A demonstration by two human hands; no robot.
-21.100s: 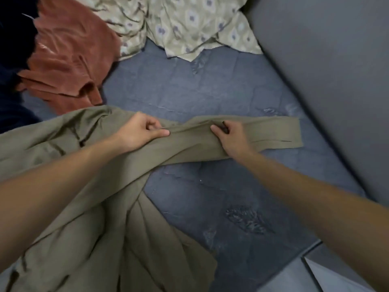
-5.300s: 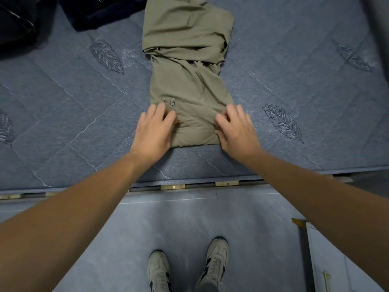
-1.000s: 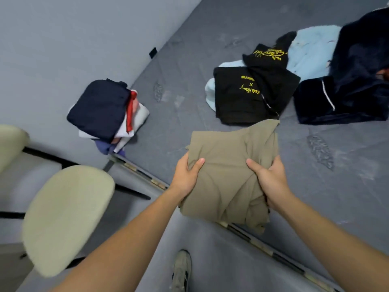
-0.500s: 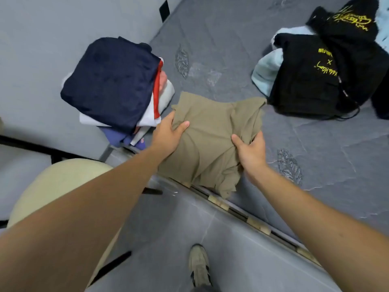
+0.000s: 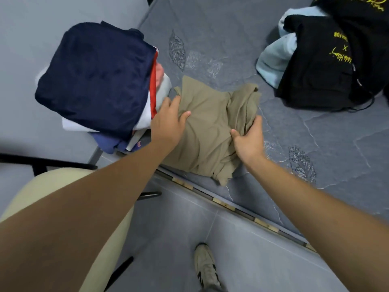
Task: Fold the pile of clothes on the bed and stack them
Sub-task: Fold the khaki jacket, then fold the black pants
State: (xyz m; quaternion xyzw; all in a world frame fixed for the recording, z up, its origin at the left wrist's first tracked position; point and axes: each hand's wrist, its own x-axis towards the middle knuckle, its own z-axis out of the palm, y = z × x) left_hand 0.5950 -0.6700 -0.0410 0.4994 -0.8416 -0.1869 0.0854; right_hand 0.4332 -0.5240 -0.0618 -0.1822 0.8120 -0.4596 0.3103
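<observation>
Head view: we see the folded khaki garment [image 5: 210, 131] lying on the bed [image 5: 326, 144], close to its near edge, with one corner hanging towards the frame rail. Our left hand [image 5: 168, 121] rests on the garment's left side — fingers straight against the cloth, thumb spread across the top, gripping nothing. Our right hand [image 5: 248, 138] is at the garment's right edge, its fingers curled round the bunched folds there and the thumb pressed on top, so it is grasping the cloth.

Just left of the garment, touching it, stands the stack of folded clothes [image 5: 99, 81] — a navy piece on top, with white, red and blue layers showing at the side beneath it. The stack sits at the corner of the bed, beside the wall [image 5: 42, 22].

Well apart to the upper right lies a black garment with yellow lettering [image 5: 324, 64], resting over a pale blue one [image 5: 275, 57]. Nearer us, a cream chair seat [image 5: 52, 186] shows under our left arm, and one shoe [image 5: 205, 266] stands on the tiled floor [image 5: 242, 260].
</observation>
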